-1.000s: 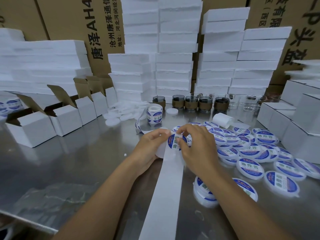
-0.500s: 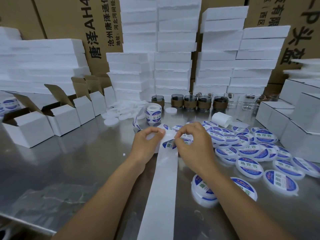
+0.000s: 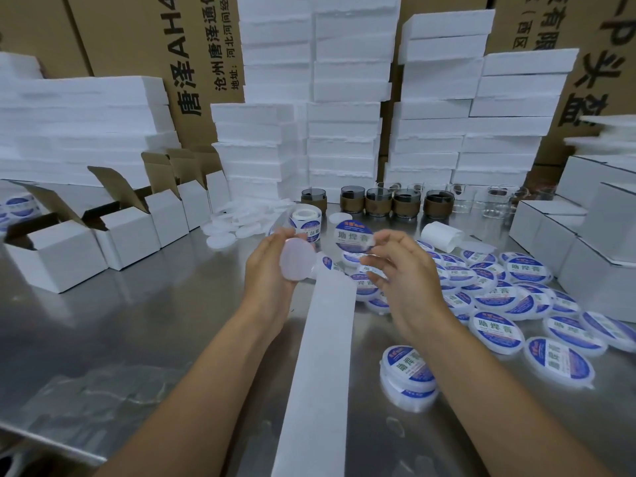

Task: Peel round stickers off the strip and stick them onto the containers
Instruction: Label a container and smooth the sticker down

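The person is holding a blank container (image 3: 297,261) up in the left hand (image 3: 270,280), whose fingers (image 3: 275,237) are curling round its rim, so the plain white face is turning toward the other hand. The right hand (image 3: 409,284) is pinching a round sticker (image 3: 354,235) by its right edge between the thumb and fingertips (image 3: 389,237), and its remaining fingers are hanging loosely curled. The sticker is hanging in the air above the bench (image 3: 137,321), printed side toward the camera, just beside the container and apart from it.

The strip (image 3: 320,356) is lying flat on the bench between the forearms, bare where it shows, and is running back toward the roll (image 3: 307,224). Labelled containers (image 3: 499,297) are lying in a heap on the right.

By the look of it the peel is done and the sticking step is just beginning. The next move is likely calling for the sticker to be brought over the blank face and centred. One edge should go down first, with the rest smoothed flat so that nothing creases. The pinch is sitting on the very edge, which should be making a clean release easier.
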`<state>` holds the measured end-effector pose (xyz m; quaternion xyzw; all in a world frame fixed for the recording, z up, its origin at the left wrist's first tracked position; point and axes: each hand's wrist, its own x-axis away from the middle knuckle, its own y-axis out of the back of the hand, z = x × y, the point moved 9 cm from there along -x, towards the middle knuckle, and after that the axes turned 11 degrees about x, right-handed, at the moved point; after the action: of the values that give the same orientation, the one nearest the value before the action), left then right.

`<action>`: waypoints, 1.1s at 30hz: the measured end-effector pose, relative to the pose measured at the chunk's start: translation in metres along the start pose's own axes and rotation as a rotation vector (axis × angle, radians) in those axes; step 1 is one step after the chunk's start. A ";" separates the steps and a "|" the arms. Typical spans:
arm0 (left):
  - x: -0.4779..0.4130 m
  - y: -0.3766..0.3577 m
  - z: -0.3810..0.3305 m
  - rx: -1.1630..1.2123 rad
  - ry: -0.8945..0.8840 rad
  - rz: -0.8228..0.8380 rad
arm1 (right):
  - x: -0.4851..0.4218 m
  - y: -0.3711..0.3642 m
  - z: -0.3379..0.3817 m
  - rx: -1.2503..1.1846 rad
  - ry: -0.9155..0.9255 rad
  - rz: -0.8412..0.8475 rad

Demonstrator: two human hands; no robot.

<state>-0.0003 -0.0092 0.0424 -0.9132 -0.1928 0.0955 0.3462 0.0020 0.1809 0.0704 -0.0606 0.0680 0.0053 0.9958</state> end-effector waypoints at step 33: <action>0.024 -0.040 0.036 0.046 0.342 0.463 | 0.010 -0.024 -0.011 0.190 0.014 0.112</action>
<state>-0.0011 0.0494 0.0415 -0.9276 0.0843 0.0209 0.3634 0.0109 0.1561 0.0609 0.0379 0.0785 0.0540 0.9947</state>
